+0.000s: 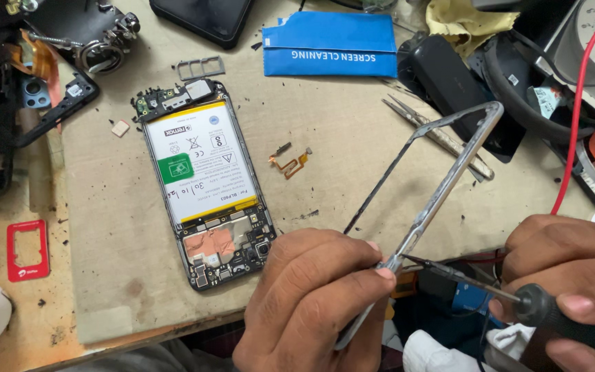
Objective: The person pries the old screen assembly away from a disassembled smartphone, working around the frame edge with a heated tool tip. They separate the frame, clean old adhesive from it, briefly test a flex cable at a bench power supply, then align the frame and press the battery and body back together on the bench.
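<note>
Your left hand pinches the thin silver metal phone frame over the bench's near edge, long axis running up-right. Your right hand grips the black-handled screwdriver, tip touching the frame's near end.

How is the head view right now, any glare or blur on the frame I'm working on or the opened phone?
Head view: light is soft and even, with faint shadows; the opened phone is sharp, with no glare on its white battery; the metal frame shows bright highlights along its edge; the left hand, right hand and screwdriver at the bottom edge are slightly soft; corners look mildly stretched.
</note>
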